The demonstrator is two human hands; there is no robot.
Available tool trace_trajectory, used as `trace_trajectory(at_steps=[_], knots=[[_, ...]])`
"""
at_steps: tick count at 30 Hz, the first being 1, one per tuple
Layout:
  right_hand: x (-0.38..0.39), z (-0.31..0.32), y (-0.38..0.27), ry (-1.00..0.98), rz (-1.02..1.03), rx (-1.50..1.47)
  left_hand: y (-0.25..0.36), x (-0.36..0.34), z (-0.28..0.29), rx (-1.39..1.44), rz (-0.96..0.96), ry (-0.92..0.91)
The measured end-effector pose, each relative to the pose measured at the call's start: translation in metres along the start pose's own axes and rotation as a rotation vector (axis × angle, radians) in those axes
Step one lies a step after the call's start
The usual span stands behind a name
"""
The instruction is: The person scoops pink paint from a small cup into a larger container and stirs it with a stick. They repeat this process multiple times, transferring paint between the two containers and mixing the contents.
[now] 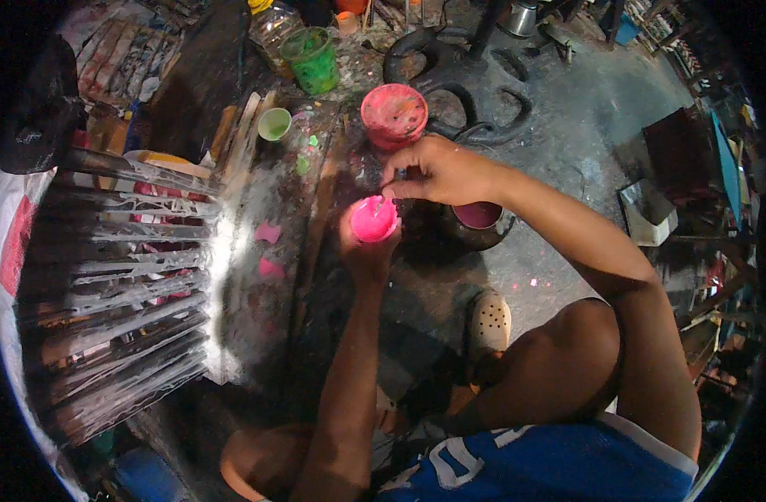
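Observation:
My left hand (368, 259) is wrapped around a small bright pink cup (373, 222), its opening turned up toward me. What fills the cup is the same glowing pink, so its contents are hard to tell from its wall. Coming in from the right, my right hand (433, 171) has thumb and forefinger pinched together at the cup's far rim. Whatever lies between those fingertips is too small to make out. Just beyond my right hand stands a pink tub (394, 113) with a stained, darker inside. Partly under my right wrist is a dark round pot (481, 234) holding purplish-pink stuff.
Pink scraps (270, 268) lie on the worn board to the left, near a pale green cup (274, 124) and a green-stained bucket (314, 71). A rack of white-coated bars (123, 284) fills the left side. Black curved metal (517, 105) lies at the back. My beige clog (489, 322) is below.

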State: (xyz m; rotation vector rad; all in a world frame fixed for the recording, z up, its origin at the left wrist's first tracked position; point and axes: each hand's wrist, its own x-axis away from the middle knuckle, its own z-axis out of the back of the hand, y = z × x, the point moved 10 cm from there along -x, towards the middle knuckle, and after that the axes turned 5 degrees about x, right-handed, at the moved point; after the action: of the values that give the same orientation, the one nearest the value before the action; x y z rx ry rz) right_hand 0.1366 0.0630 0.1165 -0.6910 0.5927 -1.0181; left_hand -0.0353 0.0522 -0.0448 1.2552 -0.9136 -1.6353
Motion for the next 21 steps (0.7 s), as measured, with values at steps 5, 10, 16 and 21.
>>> trace_trajectory(at_steps=[5,10,16,21], knots=[[0.016,0.02,-0.01,0.151,-0.016,0.037,0.038,-0.022,-0.027,0.281,0.013,-0.019],[0.038,0.047,-0.02,0.192,-0.037,0.192,0.051,-0.035,-0.052,0.457,0.007,-0.095],[0.058,0.071,-0.021,0.226,-0.156,0.285,0.076,-0.041,-0.064,0.335,-0.113,-0.153],[0.066,0.085,-0.027,0.331,-0.113,0.378,0.091,-0.037,-0.073,0.253,-0.18,-0.194]])
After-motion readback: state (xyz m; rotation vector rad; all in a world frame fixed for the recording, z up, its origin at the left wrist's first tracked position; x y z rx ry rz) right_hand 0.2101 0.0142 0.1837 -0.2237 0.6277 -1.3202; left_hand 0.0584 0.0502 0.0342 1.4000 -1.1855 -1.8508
